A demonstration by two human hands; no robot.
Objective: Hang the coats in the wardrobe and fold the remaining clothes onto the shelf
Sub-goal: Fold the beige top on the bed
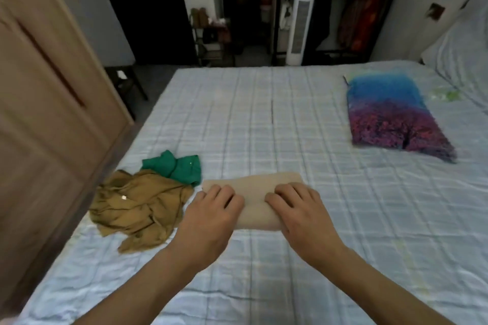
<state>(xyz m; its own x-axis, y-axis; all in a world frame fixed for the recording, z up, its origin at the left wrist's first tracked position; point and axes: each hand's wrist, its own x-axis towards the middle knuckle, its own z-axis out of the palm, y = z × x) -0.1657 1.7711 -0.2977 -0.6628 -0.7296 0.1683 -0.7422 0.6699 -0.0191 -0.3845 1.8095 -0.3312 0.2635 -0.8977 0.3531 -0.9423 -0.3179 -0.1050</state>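
Clearly the folding step is in hand, judged from how things lie. Going left to right: at the far left stands the wooden wardrobe [52, 103], its doors closed as far as can be seen. Just right of it, on the near-left part of the bed [264, 119], lies one mustard-brown garment [137, 208] in a crumpled heap, and one green garment [174, 167] bunched behind it, touching its far edge; both are unfolded.

Next comes the beige garment [253, 190], already folded into a compact block and lying flat on the bed just right of the heap. The left hand [211, 214] rests on its left end with fingers curled down onto the cloth, and the right hand [301, 208] does the same on the right end; whether the fingers pinch the fabric or only press it I cannot tell. Far to the right, well apart, lies one blue-and-purple pillow [393, 119].

Counted: three garments on the bed, one folded and two not; two hands; one pillow; one wardrobe.

The next move likely calls for finishing or flattening this fold, then lifting the block with both hands so it keeps its shape on the way to the shelf, which is not in view.
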